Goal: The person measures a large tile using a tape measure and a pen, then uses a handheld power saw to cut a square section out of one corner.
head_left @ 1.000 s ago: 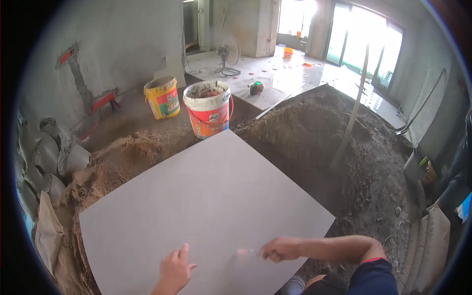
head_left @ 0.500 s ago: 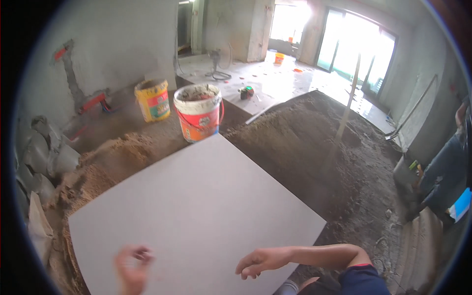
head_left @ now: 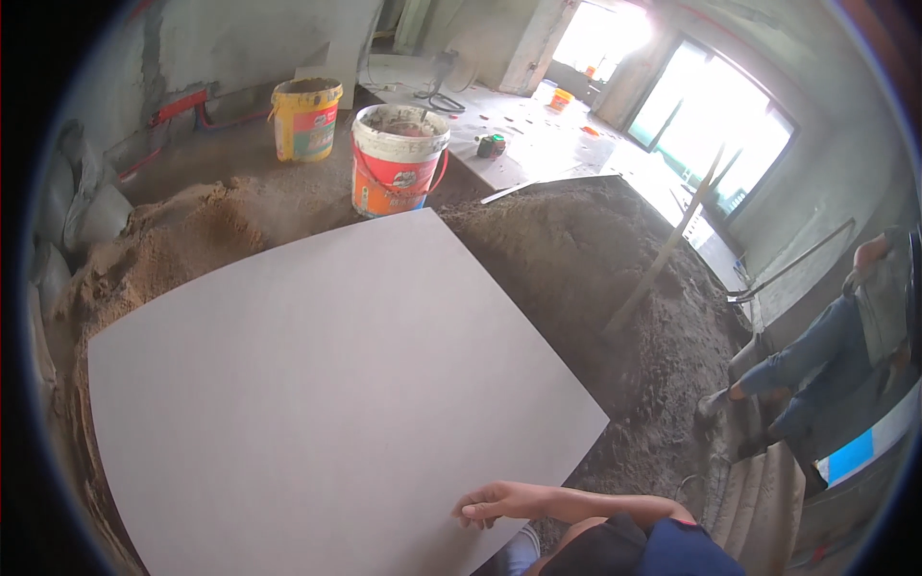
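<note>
A large pale tile [head_left: 327, 374] with a smooth face fills the lower middle of the head view. Over its near right part hangs my right hand [head_left: 488, 503], fingers loosely bent and apart from any object. A soft shadow lies on the tile below that hand; whether the fingertips touch the surface I cannot tell. My left hand is out of the picture. Just past the tile's far corner stands a white and orange bucket [head_left: 396, 173] with a red handle and greyish contents. A yellow bucket [head_left: 305, 125] is farther back on the left.
Sandy mortar [head_left: 173, 245] spreads left of the tile, and dark mortar [head_left: 567, 240] heaps up beyond its right edge. A long pole [head_left: 663, 252] rises from that heap. At the right is another person [head_left: 816, 355]. Pale floor tiles [head_left: 519, 168] carry a small green device [head_left: 491, 146].
My left hand has left the picture. My right hand stays over the tile. The view has tilted and shifted, and more of the person at the right shows.
</note>
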Motion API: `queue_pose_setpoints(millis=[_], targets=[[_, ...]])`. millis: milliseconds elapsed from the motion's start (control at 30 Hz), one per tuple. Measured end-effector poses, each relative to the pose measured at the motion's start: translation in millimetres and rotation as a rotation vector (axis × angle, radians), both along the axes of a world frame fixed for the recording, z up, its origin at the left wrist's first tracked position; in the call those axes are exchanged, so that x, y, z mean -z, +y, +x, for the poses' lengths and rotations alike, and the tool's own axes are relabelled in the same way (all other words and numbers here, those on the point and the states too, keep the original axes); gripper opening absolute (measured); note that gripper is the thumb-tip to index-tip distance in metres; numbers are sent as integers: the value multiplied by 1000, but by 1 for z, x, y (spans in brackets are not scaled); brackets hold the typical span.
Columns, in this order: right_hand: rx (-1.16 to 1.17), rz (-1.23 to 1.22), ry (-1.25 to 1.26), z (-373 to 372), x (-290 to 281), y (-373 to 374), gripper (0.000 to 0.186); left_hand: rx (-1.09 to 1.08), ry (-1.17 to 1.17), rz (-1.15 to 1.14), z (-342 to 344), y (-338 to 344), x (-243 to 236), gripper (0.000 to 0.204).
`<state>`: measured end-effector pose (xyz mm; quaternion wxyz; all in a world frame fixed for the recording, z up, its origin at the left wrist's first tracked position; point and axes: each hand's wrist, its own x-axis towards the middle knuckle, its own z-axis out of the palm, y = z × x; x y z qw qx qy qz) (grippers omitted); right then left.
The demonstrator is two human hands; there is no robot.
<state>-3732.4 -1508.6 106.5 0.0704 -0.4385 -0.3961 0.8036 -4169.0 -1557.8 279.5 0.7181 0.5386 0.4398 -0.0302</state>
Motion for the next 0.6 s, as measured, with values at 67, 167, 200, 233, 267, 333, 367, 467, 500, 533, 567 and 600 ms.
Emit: queue_pose_setpoints(millis=[67, 167, 200, 233, 267, 333, 367, 467, 500, 533, 567, 600], targets=[[8, -8, 2, -6, 0, -1, 48, 2, 31, -152, -4, -23, 20, 36], [10, 6, -36, -11, -8, -3, 47, -29, 53, -290, -10, -52, 41, 42], [4, 6, -43, -12, -5, -4, 47, -43, 56, -314, -11, -58, 46, 44], [28, 5, -12, -13, 3, -9, 46, -48, 66, -326, -15, -62, 48, 46], [49, 7, 9, -12, 3, -9, 45, -63, 62, -324, -14, -63, 51, 48], [60, -14, -14, -14, 2, -5, 46, -66, 78, -294, -17, -63, 48, 47], [62, -36, -6, -21, 1, -9, 46, -75, 88, -280, -21, -62, 41, 46], [4, -73, 45, -22, 10, -11, 49, -115, 75, -145, -21, -40, 35, 44], [20, -57, 27, -21, 7, -12, 48, -136, 70, -77, -22, -34, 31, 43], [37, -41, 9, -19, 2, -12, 48, -158, 59, 7, -22, -25, 27, 43], [61, -16, -20, -14, -5, -14, 47, -176, 37, 91, -21, -16, 23, 42], [62, -52, -8, -14, -10, -13, 47, -203, 26, 185, -19, -8, 19, 42]])
